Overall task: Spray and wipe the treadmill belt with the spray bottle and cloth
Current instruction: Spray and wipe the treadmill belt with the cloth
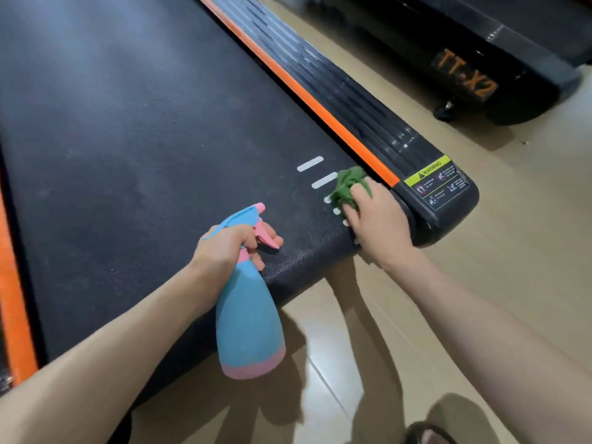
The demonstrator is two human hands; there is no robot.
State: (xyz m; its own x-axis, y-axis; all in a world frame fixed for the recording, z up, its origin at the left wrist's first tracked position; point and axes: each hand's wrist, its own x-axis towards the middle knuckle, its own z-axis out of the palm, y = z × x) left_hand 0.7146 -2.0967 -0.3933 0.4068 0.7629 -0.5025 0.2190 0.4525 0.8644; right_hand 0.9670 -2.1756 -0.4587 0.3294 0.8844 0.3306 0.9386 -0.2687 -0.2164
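Head view: your left hand (224, 248) grasps the spray bottle (248, 315) by its neck. Your right hand (379, 222) presses the green cloth (347, 184) onto the treadmill belt (144, 139), fingers curled round it.

The black textured treadmill belt (128, 123) runs out of frame at the top and left. Part of the crumpled green cloth (347, 184) is hidden under the right hand (378, 219), as are some white dash marks (323, 180). The yellow-and-black warning sticker (437, 184) carries print too small to read. A second black treadmill (499, 59) is blurred and cut off at the top right.
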